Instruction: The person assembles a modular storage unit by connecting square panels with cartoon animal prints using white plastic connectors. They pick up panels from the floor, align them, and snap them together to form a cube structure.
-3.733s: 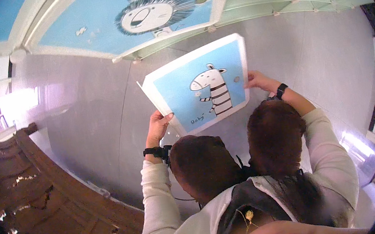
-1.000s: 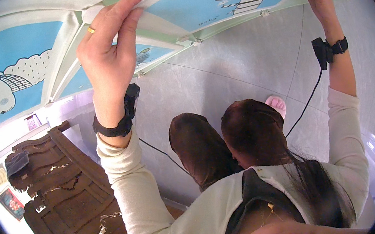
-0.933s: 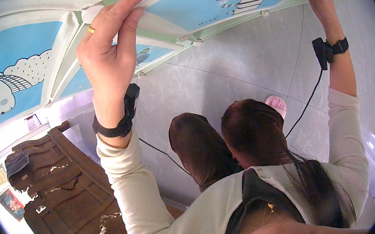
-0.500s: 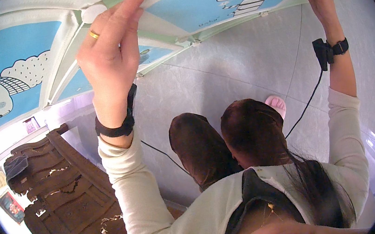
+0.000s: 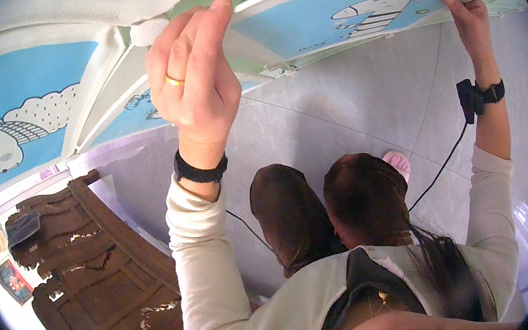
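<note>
Raised from chest height seconds earlier, the zebra panel now sits overhead among the cabinet's other panels. Nearest, the left hand, wearing a ring, presses fingertips to the panel's left edge, fingers loosely open; the right hand grips its far right corner. Left of both hangs a sheep panel.

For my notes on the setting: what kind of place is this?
Probably a room in a home, perhaps a child's: a cabinet of blue animal panels held by both hands, a grey tiled floor, and carved dark wooden furniture.
</note>
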A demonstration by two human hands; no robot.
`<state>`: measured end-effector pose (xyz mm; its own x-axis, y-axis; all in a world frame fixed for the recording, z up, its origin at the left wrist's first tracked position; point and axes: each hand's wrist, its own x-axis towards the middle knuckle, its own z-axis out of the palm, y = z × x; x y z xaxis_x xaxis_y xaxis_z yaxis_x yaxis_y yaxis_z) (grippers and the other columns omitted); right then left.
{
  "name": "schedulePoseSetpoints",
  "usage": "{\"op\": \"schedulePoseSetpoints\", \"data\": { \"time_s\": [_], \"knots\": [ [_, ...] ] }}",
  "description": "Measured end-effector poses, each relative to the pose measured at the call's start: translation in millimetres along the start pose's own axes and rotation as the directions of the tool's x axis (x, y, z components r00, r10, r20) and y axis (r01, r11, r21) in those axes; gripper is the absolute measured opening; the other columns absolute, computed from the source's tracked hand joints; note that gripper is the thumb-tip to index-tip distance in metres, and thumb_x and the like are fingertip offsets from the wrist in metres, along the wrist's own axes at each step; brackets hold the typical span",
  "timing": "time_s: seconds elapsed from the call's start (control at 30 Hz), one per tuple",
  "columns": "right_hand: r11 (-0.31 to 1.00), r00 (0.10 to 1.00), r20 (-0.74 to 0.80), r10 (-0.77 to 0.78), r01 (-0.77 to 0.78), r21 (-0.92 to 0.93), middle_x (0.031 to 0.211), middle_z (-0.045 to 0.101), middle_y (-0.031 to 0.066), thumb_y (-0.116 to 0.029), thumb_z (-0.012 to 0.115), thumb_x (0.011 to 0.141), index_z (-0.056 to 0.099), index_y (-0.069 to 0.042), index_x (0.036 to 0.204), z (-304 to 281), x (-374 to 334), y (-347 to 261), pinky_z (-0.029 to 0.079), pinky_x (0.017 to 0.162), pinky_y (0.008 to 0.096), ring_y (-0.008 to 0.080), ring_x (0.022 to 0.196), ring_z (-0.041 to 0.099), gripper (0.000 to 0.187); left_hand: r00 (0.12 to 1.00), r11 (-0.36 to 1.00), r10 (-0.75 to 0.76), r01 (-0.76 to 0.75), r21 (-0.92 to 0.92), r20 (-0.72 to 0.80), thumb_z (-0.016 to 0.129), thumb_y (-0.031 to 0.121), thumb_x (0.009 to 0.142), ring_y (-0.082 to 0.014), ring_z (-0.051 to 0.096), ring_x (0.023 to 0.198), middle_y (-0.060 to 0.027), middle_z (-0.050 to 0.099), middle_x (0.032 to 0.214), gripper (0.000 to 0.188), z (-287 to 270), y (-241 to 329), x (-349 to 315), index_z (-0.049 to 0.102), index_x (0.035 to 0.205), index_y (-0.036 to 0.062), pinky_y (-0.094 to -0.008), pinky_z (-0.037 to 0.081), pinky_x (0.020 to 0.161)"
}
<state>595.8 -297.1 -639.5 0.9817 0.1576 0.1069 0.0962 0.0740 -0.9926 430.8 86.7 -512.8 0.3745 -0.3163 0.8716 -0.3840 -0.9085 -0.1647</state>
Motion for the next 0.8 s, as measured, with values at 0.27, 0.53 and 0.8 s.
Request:
{"op": "schedulePoseSetpoints", "data": {
  "time_s": [0.27,0.53,0.8],
  "knots": [
    [0.999,0.997,-0.072,-0.040,0.040,-0.012,0.107,0.063,0.0110,-0.018,0.074,0.082,0.058,0.006,0.109,-1.8,1.7,15.0,0.043,0.090,0.0291,0.0173,0.099,0.058,0.039,1.000,0.999,-0.017,0.016,0.030,0.026,0.061,-0.007,0.068,-0.0207,0.062,0.086,-0.0057,0.068,0.089,0.035,5.4,-9.1,-10.7,0.071,0.099,0.0076,-0.0305,0.044,0.079],
    [0.906,0.991,-0.090,0.103,-0.131,-0.403,0.105,0.064,0.0105,-0.032,0.076,0.079,0.058,0.006,0.109,1.9,-5.6,-2.4,0.044,0.089,0.0299,0.0189,0.097,0.058,0.051,0.990,0.996,-0.093,0.091,0.023,0.106,0.060,-0.006,0.071,-0.0213,0.060,0.092,-0.0050,0.067,0.097,0.040,-6.0,0.2,-4.2,0.068,0.106,0.0097,-0.0325,0.040,0.083],
    [0.992,0.999,0.029,-0.040,0.043,-0.115,0.108,0.063,0.0120,-0.029,0.075,0.080,0.057,0.005,0.114,13.5,-9.6,-6.8,0.044,0.090,0.0314,0.0193,0.098,0.058,0.051,0.841,0.833,-0.528,0.540,0.120,-0.117,0.064,0.003,0.085,-0.0284,0.051,0.110,-0.0144,0.056,0.115,0.036,-29.7,28.3,-10.6,0.058,0.120,0.0011,-0.0370,0.039,0.095]
  ]
}}
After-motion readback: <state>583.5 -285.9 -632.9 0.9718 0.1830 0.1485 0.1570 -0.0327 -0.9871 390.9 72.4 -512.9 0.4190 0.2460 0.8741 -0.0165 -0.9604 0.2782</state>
